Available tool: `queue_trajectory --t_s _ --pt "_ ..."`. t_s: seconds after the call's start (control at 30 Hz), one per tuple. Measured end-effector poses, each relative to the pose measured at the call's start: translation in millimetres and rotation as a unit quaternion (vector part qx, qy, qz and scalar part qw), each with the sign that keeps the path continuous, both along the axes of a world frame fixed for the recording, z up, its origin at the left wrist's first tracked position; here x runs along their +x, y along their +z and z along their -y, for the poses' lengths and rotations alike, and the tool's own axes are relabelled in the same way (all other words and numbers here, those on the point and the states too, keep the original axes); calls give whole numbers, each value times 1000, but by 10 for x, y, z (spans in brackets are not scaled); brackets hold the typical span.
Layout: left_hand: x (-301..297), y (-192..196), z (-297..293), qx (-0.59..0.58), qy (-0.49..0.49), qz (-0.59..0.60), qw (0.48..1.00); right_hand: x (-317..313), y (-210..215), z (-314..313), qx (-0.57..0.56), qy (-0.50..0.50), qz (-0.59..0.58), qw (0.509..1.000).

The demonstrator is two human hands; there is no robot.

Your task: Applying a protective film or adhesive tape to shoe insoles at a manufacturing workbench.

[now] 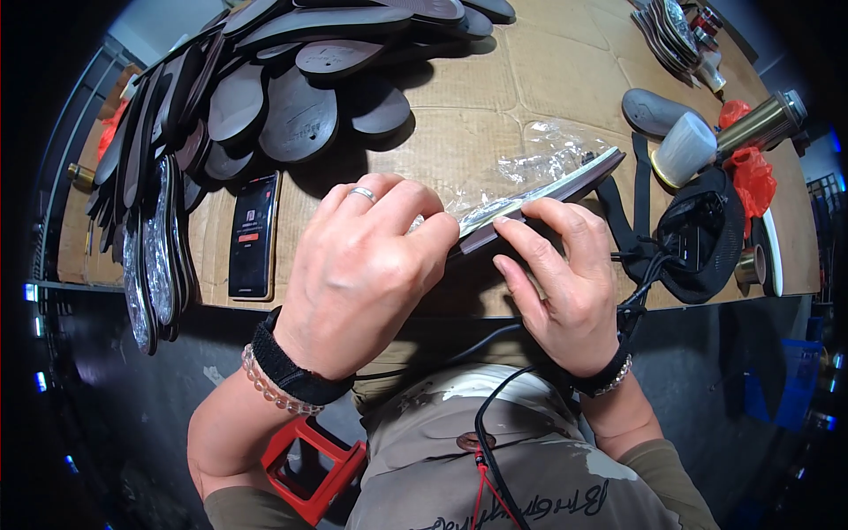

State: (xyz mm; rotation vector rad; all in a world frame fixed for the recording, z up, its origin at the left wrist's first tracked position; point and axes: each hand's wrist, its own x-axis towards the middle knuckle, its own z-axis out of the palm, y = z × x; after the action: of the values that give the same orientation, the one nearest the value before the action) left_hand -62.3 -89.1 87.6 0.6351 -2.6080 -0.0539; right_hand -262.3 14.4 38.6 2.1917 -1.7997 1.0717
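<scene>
Between my hands, over the table's near edge, is a pair of dark insoles (576, 184) tilted on edge, with a pale layer and crinkled clear plastic film (552, 146) along the upper side. My left hand (367, 256), with a ring on one finger, is closed around the near left end; its fingertips are partly hidden. At the middle of the insoles, the fingers of my right hand (565, 274) press on the side edge, while the thumb stands apart below.
Dark insoles (300, 110) are heaped at the back left, beside several film-wrapped ones (163, 243). A phone (254, 234) lies left of my hands. On the right are a black pouch with cables (702, 238), a white roll (685, 148), a metal cylinder (764, 119) and a grey insole (658, 110). A red stool (314, 468) stands below.
</scene>
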Motion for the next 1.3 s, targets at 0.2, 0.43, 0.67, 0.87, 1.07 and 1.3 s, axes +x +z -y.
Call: queue_trajectory --t_s 0.2,0.43,0.67,0.87,1.07,1.3 --pt "17 -5 -12 14 26 -8 1000 40 3 -4 7 -4 10 1000" --pt "5 -30 -20 51 31 -49 997 73 -5 -3 7 -6 50 999" --pt "-16 -9 -68 79 35 -62 994 150 -10 47 -17 -36 69 997" --pt "-12 -10 -64 52 37 -60 996 184 -23 132 -56 -20 61 996" --pt "-23 -11 -75 53 37 -68 996 209 30 193 -59 -19 55 997" --pt "-22 2 -71 18 30 -60 998 226 15 237 -72 2 44 996"
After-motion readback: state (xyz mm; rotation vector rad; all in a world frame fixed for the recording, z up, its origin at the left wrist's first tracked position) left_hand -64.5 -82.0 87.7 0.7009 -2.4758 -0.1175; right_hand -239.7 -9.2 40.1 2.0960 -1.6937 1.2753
